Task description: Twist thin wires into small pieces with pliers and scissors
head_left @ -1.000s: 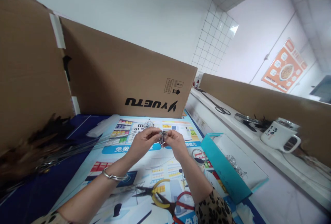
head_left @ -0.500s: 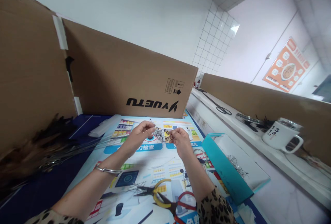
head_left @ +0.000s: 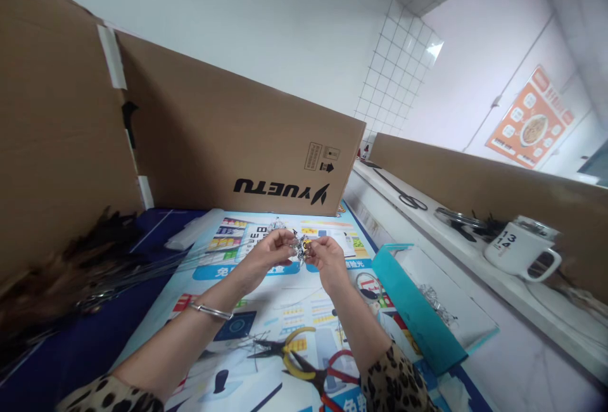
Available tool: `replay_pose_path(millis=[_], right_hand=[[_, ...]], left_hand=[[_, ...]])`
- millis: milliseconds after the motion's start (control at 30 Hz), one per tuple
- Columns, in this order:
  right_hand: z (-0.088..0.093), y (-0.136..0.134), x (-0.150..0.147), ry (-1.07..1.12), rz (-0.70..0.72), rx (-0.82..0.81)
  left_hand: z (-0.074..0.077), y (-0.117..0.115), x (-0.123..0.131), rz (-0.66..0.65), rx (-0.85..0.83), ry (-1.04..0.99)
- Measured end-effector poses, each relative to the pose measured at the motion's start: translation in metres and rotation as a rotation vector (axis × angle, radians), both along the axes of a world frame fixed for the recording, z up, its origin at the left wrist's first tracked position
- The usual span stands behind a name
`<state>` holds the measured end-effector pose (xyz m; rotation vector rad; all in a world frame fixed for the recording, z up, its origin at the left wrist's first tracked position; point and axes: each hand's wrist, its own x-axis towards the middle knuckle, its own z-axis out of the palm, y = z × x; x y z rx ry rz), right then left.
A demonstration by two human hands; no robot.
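A cardboard panel (head_left: pixel 228 120) stands along the far edge of the bench (head_left: pixel 118 329), whose blue top shows at the left and whose middle lies under a printed sheet (head_left: pixel 270 314). Beyond the right edge runs a white ledge (head_left: pixel 429 219) with a mug (head_left: pixel 513 250) on it. By that same edge sits an open teal box (head_left: pixel 418 314) holding thin wires (head_left: pixel 434 301). Toward the near edge lie yellow pliers (head_left: pixel 273 348) and red pliers (head_left: pixel 319 376), overlapping, with the red handles just beside the right forearm.

The left hand (head_left: pixel 270 253) and the right hand (head_left: pixel 329 261) meet over the sheet, nearer the far edge than the pliers. Each has thumb and forefinger drawn together, pinching one side of a silvery bundle (head_left: pixel 301 247) between them; a yellow bit shows by the right fingertips. How its parts join is too small to tell. A second silvery cluster (head_left: pixel 276 224) lies just behind, close to the panel.

The bundle looks springy and apt to snag, so a light pinch at its firmest part should serve better than a squeeze. Steadying it with one hand while the other works single strands seems wise, with the sleeve clear of the pliers.
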<state>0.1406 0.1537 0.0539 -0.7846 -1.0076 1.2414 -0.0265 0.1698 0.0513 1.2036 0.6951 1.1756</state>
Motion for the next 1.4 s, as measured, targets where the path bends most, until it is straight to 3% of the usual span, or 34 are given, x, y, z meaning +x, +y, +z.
replay_pose_path(millis=[200, 533, 833, 1100, 1233, 1400], right_hand=[[-0.003, -0.002, -0.004, -0.071, 0.017, 0.069], [0.003, -0.007, -0.004, -0.279, 0.068, 0.083], [-0.006, -0.004, -0.011, -0.257, -0.019, -0.004], [-0.007, 0.005, -0.003, -0.241, -0.021, -0.004], [-0.004, 0.007, 0.002, -0.212, -0.006, -0.015], [0.0, 0.006, 0.007, -0.2, 0.018, -0.036]], left_hand=[[-0.002, 0.003, -0.001, 0.009, 0.023, 0.007], [0.007, -0.01, 0.001, 0.013, 0.13, 0.105], [0.0, -0.01, 0.007, 0.073, 0.321, 0.25], [0.01, -0.006, -0.007, 0.134, 0.49, 0.361], [0.008, -0.003, -0.011, 0.093, 0.462, 0.366], [0.009, -0.005, -0.012, -0.03, 0.254, 0.246]])
